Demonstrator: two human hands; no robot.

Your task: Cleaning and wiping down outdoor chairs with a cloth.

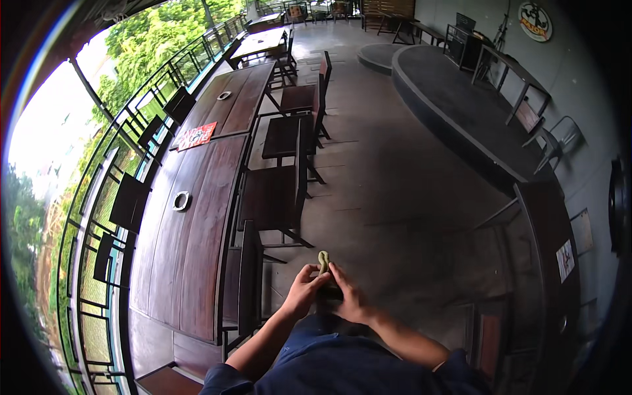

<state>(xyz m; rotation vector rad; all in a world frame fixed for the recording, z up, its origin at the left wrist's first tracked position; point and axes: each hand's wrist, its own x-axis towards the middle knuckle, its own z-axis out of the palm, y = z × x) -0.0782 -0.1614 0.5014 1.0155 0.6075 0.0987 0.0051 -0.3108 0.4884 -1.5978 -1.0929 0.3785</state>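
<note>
Both hands meet in front of my body on a small folded piece of yellow-green cloth (323, 261), whose looped fold sticks up beyond the fingertips. Thumb and fingers of my left hand (304, 291) pinch its left side. My right hand (351, 297) presses along its other side with straightened fingers. The lower part of the cloth is hidden between the palms. A dark wooden chair (251, 281) stands just left of my hands, drawn up to a long wooden table (197, 237).
Two ring-shaped ashtrays (181, 201) and a red printed sheet (197, 136) lie on the joined tables. More chairs (273, 197) line the near side, with a metal railing (98, 197) beyond. A low curved stage (444, 94) and a dark counter (548, 237) are to the right.
</note>
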